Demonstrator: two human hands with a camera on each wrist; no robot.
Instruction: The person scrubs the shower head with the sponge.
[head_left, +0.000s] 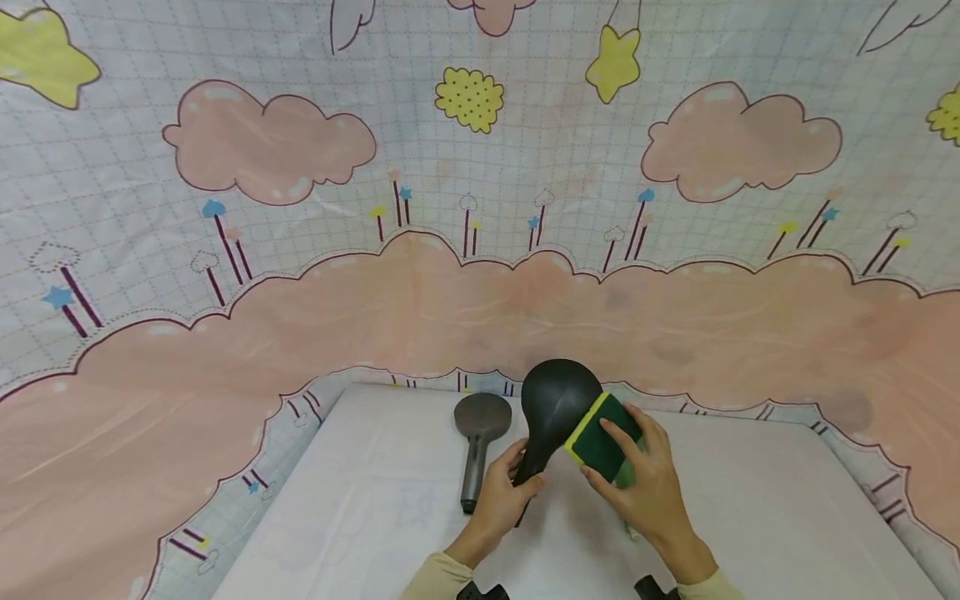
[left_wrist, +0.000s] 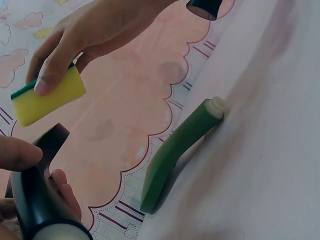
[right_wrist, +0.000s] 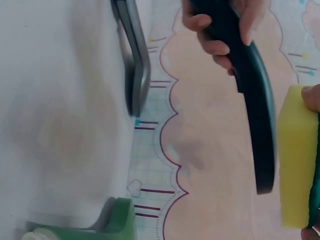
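Observation:
My left hand (head_left: 501, 497) grips the handle of a black shower head (head_left: 558, 400), which is raised off the table with its round head up. My right hand (head_left: 652, 492) pinches a yellow sponge with a dark green scouring side (head_left: 604, 437). The yellow face is turned toward the shower head; in the right wrist view a narrow gap separates sponge (right_wrist: 296, 157) and shower head (right_wrist: 257, 120). Left of my left hand lies a grey shower head (head_left: 482, 421). A green shower head (left_wrist: 175, 155) lies on the table beneath my right hand, mostly hidden in the head view.
The white table (head_left: 765, 508) carries the grey and green shower heads. Behind it hangs a cloth (head_left: 465, 317) printed with clouds and stars. Dark wrist devices (head_left: 483, 592) show at the bottom of the head view.

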